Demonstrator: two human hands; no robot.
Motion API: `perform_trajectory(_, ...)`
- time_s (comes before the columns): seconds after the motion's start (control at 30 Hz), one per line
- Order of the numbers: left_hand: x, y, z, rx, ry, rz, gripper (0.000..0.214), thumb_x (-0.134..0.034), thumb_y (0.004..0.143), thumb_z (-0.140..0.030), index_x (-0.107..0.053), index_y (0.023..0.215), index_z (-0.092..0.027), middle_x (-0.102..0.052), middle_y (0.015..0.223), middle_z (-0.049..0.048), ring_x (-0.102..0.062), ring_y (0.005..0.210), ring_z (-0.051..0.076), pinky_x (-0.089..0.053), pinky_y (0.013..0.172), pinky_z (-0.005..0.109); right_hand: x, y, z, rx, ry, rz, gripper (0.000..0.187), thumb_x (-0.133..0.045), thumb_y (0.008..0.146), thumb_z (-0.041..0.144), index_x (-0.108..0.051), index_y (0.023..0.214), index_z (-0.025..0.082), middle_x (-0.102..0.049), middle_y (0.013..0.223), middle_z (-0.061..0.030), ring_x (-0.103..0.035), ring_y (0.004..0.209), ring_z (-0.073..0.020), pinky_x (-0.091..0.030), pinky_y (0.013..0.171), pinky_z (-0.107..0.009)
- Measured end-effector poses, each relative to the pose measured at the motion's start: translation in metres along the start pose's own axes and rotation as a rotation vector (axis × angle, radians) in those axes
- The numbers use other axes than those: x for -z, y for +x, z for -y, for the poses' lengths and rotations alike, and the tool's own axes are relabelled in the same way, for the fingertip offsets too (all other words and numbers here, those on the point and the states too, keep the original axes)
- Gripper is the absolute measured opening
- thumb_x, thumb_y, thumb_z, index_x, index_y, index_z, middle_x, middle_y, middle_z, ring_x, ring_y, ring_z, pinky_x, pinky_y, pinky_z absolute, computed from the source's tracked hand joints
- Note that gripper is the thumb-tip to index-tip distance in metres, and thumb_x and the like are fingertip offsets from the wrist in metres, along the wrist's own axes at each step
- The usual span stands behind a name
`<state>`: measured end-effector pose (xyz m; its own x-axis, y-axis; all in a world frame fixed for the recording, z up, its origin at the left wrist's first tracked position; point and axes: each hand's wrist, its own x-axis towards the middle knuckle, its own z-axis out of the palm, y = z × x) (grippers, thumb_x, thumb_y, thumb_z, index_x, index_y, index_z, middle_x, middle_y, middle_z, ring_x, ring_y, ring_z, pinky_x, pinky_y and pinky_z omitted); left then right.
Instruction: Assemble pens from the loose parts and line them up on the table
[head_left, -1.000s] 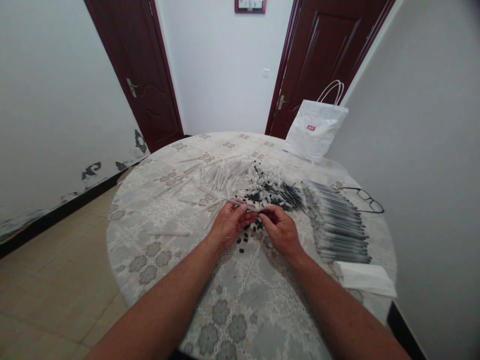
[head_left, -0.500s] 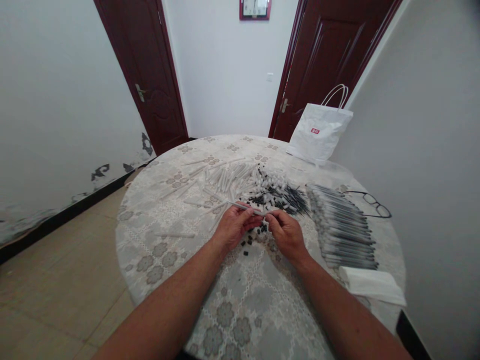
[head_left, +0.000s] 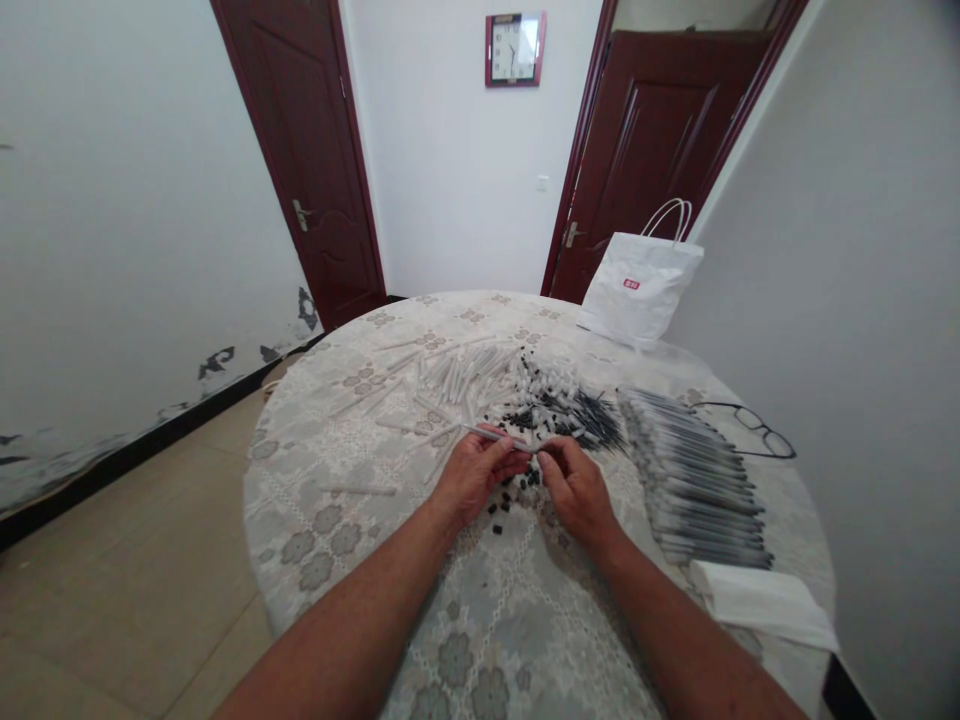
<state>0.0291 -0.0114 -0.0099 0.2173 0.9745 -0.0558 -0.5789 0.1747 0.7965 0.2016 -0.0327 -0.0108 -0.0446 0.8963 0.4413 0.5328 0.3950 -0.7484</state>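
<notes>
Past loose black plugs [head_left: 497, 530] on a floral tablecloth [head_left: 525, 625], a slim pen [head_left: 484, 432] angles across, its long axis running from a pale tip at far left to the opposite end at near right. Its slant closely matches that of half a second ago. The left hand [head_left: 474, 474] clasps the slim pen between thumb and fingers, the pale tip jutting beyond them, while the right hand [head_left: 577, 487] pinches the near-right end, so that the shaft spans the gap between the two. Farther back lie dark refills [head_left: 598, 417] and scattered white barrels [head_left: 454, 378], with a white paper bag [head_left: 643, 290] standing behind. The wall clock [head_left: 515, 50], cut by the view's top edge half a second ago, now shows whole
</notes>
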Motion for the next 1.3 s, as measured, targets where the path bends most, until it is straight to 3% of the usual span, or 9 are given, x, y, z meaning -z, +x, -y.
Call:
perform_trajectory(0.17, -0.0010, -0.0011, 0.0014, 0.022, -0.004, 0.027, 0.036, -0.082, 0.074, -0.030, -0.056, 0.094, -0.016, -0.075, 0.092, 0.0098, -0.074, 0.079, 0.022, -0.059, 0.081, 0.038, -0.0017, 0.0008, -0.0029, -0.039, -0.003, 0.052, 0.040, -0.037, 0.101, 0.045, -0.054, 0.073, 0.022, -0.056, 0.063, 0.0014, -0.051, 0.060, -0.0151, -0.038, 0.059, -0.026)
perform_trajectory(0.27, -0.0005, -0.0009, 0.0018, -0.002, -0.002, 0.006, 0.034, -0.081, 0.076, -0.030, -0.057, 0.095, -0.016, -0.074, 0.093, 0.0095, -0.074, 0.083, 0.022, -0.058, 0.083, 0.039, -0.0016, -0.0002, -0.0037, -0.053, 0.051, 0.028, 0.037, -0.037, 0.101, 0.045, -0.058, 0.081, 0.021, -0.059, 0.068, 0.0009, -0.054, 0.063, -0.0152, -0.040, 0.060, -0.025)
perform_trajectory(0.4, 0.0007, 0.0001, 0.0017, -0.018, -0.004, 0.004, 0.030, -0.080, 0.077, -0.031, -0.057, 0.091, -0.015, -0.074, 0.094, 0.0096, -0.074, 0.085, 0.021, -0.057, 0.086, 0.039, -0.0008, -0.0008, 0.0005, -0.004, 0.078, 0.002, 0.024, -0.053, 0.093, 0.040, -0.058, 0.107, 0.021, -0.066, 0.085, -0.0013, -0.059, 0.069, -0.0158, -0.044, 0.066, -0.026)
perform_trajectory(0.57, 0.0001, -0.0002, 0.0017, -0.016, -0.016, 0.011, 0.031, -0.082, 0.075, -0.029, -0.058, 0.091, -0.016, -0.075, 0.092, 0.0086, -0.074, 0.084, 0.021, -0.057, 0.086, 0.039, -0.0027, 0.0005, 0.0022, 0.025, 0.012, 0.018, 0.022, -0.047, 0.096, 0.038, -0.060, 0.094, 0.021, -0.063, 0.079, -0.0002, -0.057, 0.070, -0.0159, -0.043, 0.067, -0.026)
perform_trajectory(0.73, -0.0008, -0.0008, 0.0023, 0.015, -0.005, 0.033, 0.033, -0.083, 0.073, -0.029, -0.058, 0.091, -0.016, -0.075, 0.091, 0.0100, -0.074, 0.080, 0.021, -0.058, 0.085, 0.039, -0.0038, 0.0012, -0.0039, -0.031, 0.012, 0.070, 0.041, -0.035, 0.101, 0.044, -0.054, 0.072, 0.022, -0.056, 0.064, 0.0014, -0.052, 0.062, -0.0151, -0.039, 0.060, -0.026)
perform_trajectory(0.8, -0.0006, -0.0005, 0.0029, 0.008, 0.001, 0.028, 0.033, -0.082, 0.074, -0.030, -0.059, 0.092, -0.016, -0.075, 0.091, 0.0102, -0.074, 0.081, 0.022, -0.058, 0.085, 0.039, -0.0030, 0.0008, -0.0047, -0.052, 0.053, 0.060, 0.041, -0.034, 0.101, 0.044, -0.055, 0.075, 0.021, -0.057, 0.065, 0.0012, -0.053, 0.062, -0.0150, -0.039, 0.060, -0.025)
perform_trajectory(1.0, 0.0006, 0.0001, 0.0033, -0.015, 0.003, 0.007, 0.031, -0.080, 0.077, -0.029, -0.057, 0.093, -0.016, -0.075, 0.093, 0.0089, -0.074, 0.085, 0.022, -0.058, 0.085, 0.039, -0.0019, -0.0014, -0.0021, 0.001, 0.082, 0.005, 0.022, -0.053, 0.091, 0.036, -0.056, 0.106, 0.021, -0.064, 0.085, -0.0008, -0.058, 0.071, -0.0162, -0.044, 0.068, -0.026)
perform_trajectory(1.2, 0.0007, -0.0007, 0.0040, -0.017, 0.008, 0.030, 0.033, -0.080, 0.076, -0.030, -0.056, 0.094, -0.016, -0.075, 0.092, 0.0091, -0.074, 0.082, 0.021, -0.058, 0.083, 0.038, -0.0023, -0.0018, -0.0007, 0.002, 0.029, 0.046, 0.017, -0.048, 0.095, 0.036, -0.057, 0.097, 0.021, -0.061, 0.077, 0.0011, -0.056, 0.070, -0.0161, -0.042, 0.067, -0.026)
perform_trajectory(1.3, 0.0009, -0.0007, 0.0053, -0.006, 0.016, 0.038, 0.034, -0.081, 0.076, -0.030, -0.056, 0.095, -0.016, -0.074, 0.093, 0.0095, -0.074, 0.081, 0.021, -0.058, 0.082, 0.038, -0.0011, -0.0010, -0.0011, -0.005, -0.016, 0.079, 0.027, -0.041, 0.099, 0.038, -0.056, 0.083, 0.021, -0.057, 0.071, 0.0015, -0.053, 0.068, -0.0158, -0.039, 0.065, -0.026)
